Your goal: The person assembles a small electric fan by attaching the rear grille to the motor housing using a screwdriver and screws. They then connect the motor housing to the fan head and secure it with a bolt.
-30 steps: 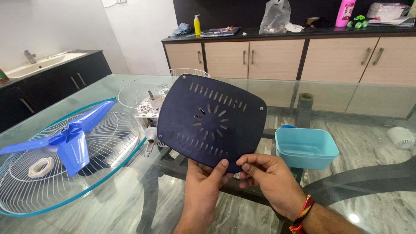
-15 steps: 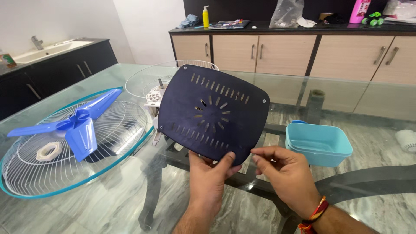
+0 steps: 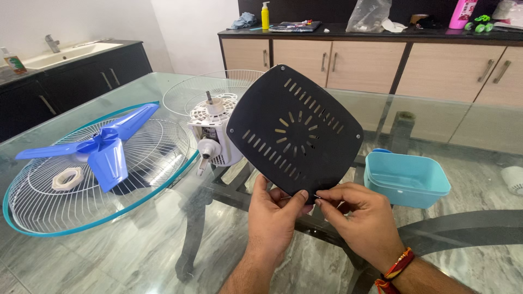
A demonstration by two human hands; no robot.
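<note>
My left hand (image 3: 275, 215) grips the lower corner of a dark navy vented cover plate (image 3: 294, 130), held tilted above the glass table (image 3: 141, 239). My right hand (image 3: 357, 215) pinches at that same corner with thumb and forefinger, and a small thin object seems to sit between the fingertips. Behind the plate stands a white fan motor housing (image 3: 211, 130) with its shaft up. To the left, a blue three-blade fan propeller (image 3: 101, 149) and a white plastic nut (image 3: 67, 178) lie on a wire fan guard (image 3: 49, 204) with a teal rim.
A light blue plastic tub (image 3: 406, 179) sits to the right of my hands. A second white wire guard (image 3: 180, 92) lies behind the motor. Cabinets with a cluttered dark counter (image 3: 381, 27) stand at the back, and a sink counter (image 3: 65, 54) at the left.
The plate has shifted right and tilted, uncovering the white motor housing. My right hand, apart from the plate half a second ago, now pinches at its lower corner beside my left thumb.
</note>
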